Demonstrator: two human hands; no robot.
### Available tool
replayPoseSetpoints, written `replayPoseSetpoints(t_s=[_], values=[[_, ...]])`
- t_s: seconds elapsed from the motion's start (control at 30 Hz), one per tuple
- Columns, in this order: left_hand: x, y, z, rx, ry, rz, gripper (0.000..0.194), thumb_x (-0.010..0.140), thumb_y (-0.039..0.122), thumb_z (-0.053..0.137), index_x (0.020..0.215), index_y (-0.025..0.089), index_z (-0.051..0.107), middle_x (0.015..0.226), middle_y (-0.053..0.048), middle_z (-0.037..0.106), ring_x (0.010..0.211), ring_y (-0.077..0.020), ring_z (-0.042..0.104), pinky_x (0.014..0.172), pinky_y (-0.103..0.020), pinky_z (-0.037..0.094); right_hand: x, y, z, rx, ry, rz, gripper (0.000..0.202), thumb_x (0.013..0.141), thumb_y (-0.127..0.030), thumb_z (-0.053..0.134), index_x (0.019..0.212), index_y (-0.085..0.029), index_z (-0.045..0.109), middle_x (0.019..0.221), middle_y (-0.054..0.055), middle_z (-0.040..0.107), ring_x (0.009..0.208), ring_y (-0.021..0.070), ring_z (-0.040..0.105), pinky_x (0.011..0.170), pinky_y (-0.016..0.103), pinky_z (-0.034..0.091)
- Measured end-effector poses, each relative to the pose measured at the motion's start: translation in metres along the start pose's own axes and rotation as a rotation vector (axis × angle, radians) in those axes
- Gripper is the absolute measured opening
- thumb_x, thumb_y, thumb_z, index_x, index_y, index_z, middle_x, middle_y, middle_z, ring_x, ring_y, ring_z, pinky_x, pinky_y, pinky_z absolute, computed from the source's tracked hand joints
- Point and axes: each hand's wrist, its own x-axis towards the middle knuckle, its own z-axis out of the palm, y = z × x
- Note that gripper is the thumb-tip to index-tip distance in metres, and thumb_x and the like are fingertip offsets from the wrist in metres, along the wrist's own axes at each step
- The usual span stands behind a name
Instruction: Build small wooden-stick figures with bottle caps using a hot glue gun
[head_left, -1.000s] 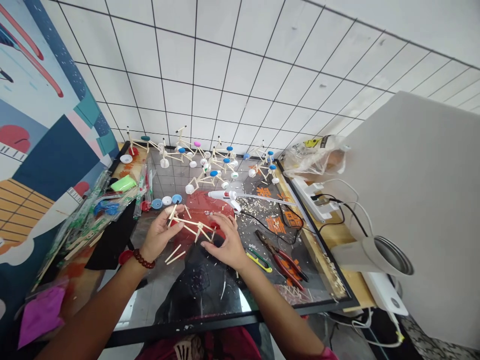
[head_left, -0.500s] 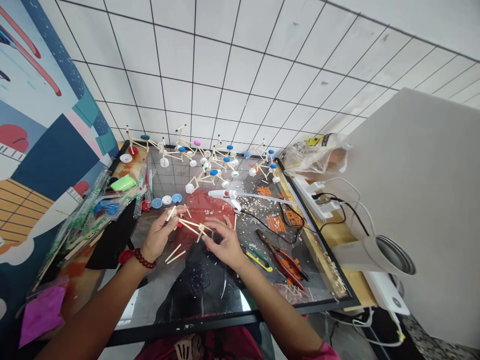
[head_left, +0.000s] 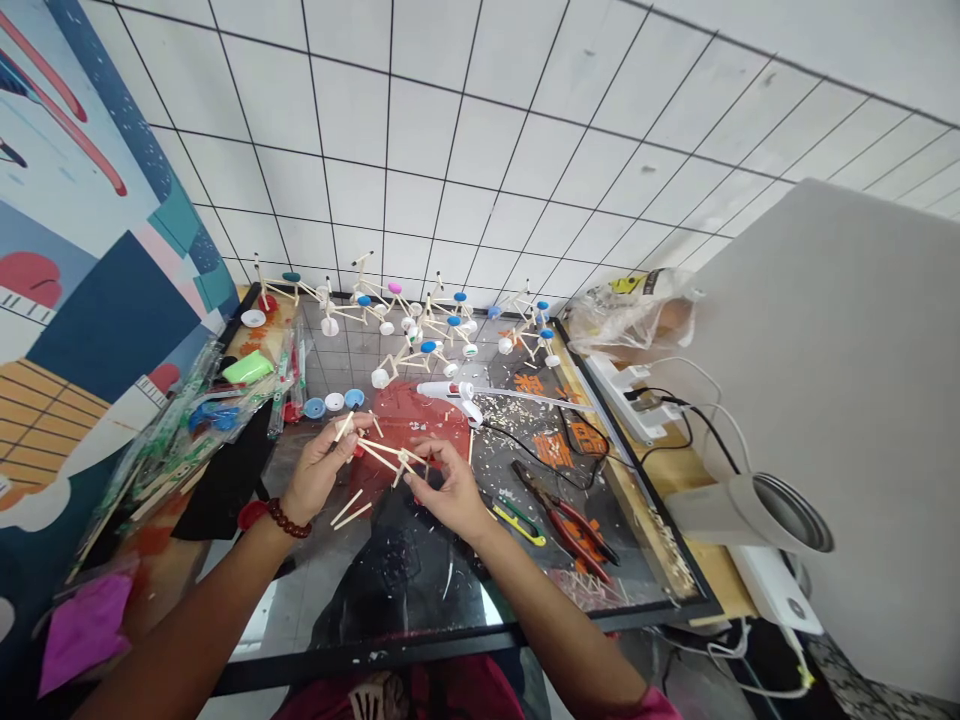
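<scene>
Between my two hands is a small frame of thin wooden sticks (head_left: pixel 381 449), joined at angles. My left hand (head_left: pixel 324 462), with a beaded bracelet on the wrist, pinches its left end, where a dark-tipped stick pokes up. The fingers of my right hand (head_left: pixel 442 483) close on its right end near a joint. Two loose sticks (head_left: pixel 351 510) lie on the glossy dark tabletop just below. Behind the hands a white glue gun (head_left: pixel 452 392) rests over a red patch. Blue and white bottle caps (head_left: pixel 333 402) sit beyond my left fingers.
Several finished stick models with cap wheels (head_left: pixel 427 330) stand along the tiled wall. Red-handled pliers (head_left: pixel 566 525) and a yellow-green cutter (head_left: pixel 519 522) lie at right, near a black cable (head_left: pixel 540 460). Bagged sticks (head_left: pixel 169 450) fill the left side. A power strip (head_left: pixel 630 398) lies at the right edge.
Almost nothing differs. The fingers of my right hand have drawn slightly closer together around the stick frame; both hands stay in place.
</scene>
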Motion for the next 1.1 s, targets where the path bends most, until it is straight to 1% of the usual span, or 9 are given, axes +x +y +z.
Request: replayPoseSetpoints(t_s=[0.1, 0.27, 0.43, 0.63, 0.8, 0.97, 1.03, 1.1], values=[[0.0, 0.0, 0.0, -0.011, -0.006, 0.004, 0.027, 0.092, 0.04, 0.059, 0.111, 0.029, 0.074, 0.122, -0.003, 0.07, 0.122, -0.0261, 0.058, 0.111, -0.037, 0.04, -0.001, 0.001, 0.001, 0.033, -0.001, 0.0, 0.02, 0.079, -0.024, 0.07, 0.095, -0.024, 0.058, 0.102, 0.005, 0.073, 0.111, 0.0224, 0.066, 0.114, 0.047, 0.035], [0.0, 0.002, 0.001, -0.029, 0.008, -0.006, 0.027, 0.09, 0.041, 0.061, 0.109, 0.028, 0.076, 0.122, -0.004, 0.071, 0.12, -0.0271, 0.059, 0.109, -0.037, 0.04, 0.0, 0.003, 0.0, 0.015, 0.005, -0.03, 0.023, 0.079, -0.023, 0.071, 0.099, -0.023, 0.059, 0.1, 0.005, 0.073, 0.112, 0.0229, 0.066, 0.118, 0.05, 0.029], [0.001, 0.001, 0.002, -0.064, 0.025, -0.021, 0.027, 0.09, 0.041, 0.062, 0.11, 0.028, 0.075, 0.12, -0.003, 0.071, 0.121, -0.0257, 0.059, 0.109, -0.037, 0.04, 0.001, 0.007, 0.001, -0.013, -0.002, -0.083, 0.026, 0.079, -0.023, 0.07, 0.103, -0.023, 0.062, 0.107, 0.007, 0.074, 0.113, 0.0234, 0.067, 0.12, 0.051, 0.027], [0.001, -0.001, 0.003, -0.084, 0.045, -0.05, 0.032, 0.088, 0.046, 0.063, 0.109, 0.026, 0.075, 0.119, -0.005, 0.072, 0.119, -0.0283, 0.06, 0.107, -0.04, 0.043, 0.0, 0.005, 0.0, -0.014, -0.017, -0.061, 0.022, 0.078, -0.021, 0.07, 0.1, -0.024, 0.066, 0.101, 0.005, 0.076, 0.119, 0.0246, 0.064, 0.12, 0.053, 0.025], [0.001, 0.001, 0.003, -0.109, 0.049, -0.061, 0.031, 0.087, 0.044, 0.065, 0.109, 0.025, 0.075, 0.119, -0.006, 0.072, 0.119, -0.0278, 0.06, 0.108, -0.04, 0.042, 0.001, 0.001, -0.001, -0.082, -0.001, -0.052, 0.029, 0.075, -0.022, 0.072, 0.104, -0.024, 0.068, 0.109, 0.006, 0.075, 0.126, 0.0262, 0.059, 0.121, 0.054, 0.02], [0.0, 0.001, 0.003, -0.123, 0.031, -0.061, 0.029, 0.088, 0.042, 0.065, 0.108, 0.026, 0.075, 0.121, -0.005, 0.072, 0.121, -0.0273, 0.059, 0.11, -0.039, 0.04, 0.001, -0.004, -0.004, -0.139, -0.018, -0.04, 0.038, 0.072, -0.025, 0.076, 0.11, -0.025, 0.068, 0.116, 0.007, 0.073, 0.13, 0.028, 0.055, 0.121, 0.055, 0.017], [0.001, 0.001, 0.003, -0.123, 0.029, -0.058, 0.028, 0.088, 0.042, 0.065, 0.108, 0.026, 0.076, 0.121, -0.005, 0.072, 0.121, -0.0269, 0.059, 0.111, -0.039, 0.04, 0.001, -0.005, -0.009, -0.133, -0.011, -0.054, 0.041, 0.072, -0.027, 0.077, 0.113, -0.025, 0.067, 0.121, 0.008, 0.071, 0.131, 0.0285, 0.054, 0.12, 0.055, 0.018], [0.001, 0.001, 0.003, -0.123, 0.036, -0.053, 0.027, 0.087, 0.041, 0.066, 0.107, 0.026, 0.076, 0.12, -0.005, 0.072, 0.121, -0.0265, 0.06, 0.111, -0.039, 0.039, 0.0, -0.003, -0.017, -0.082, 0.035, -0.071, 0.038, 0.077, -0.027, 0.073, 0.115, -0.026, 0.066, 0.125, 0.009, 0.069, 0.13, 0.0268, 0.055, 0.118, 0.052, 0.027]])
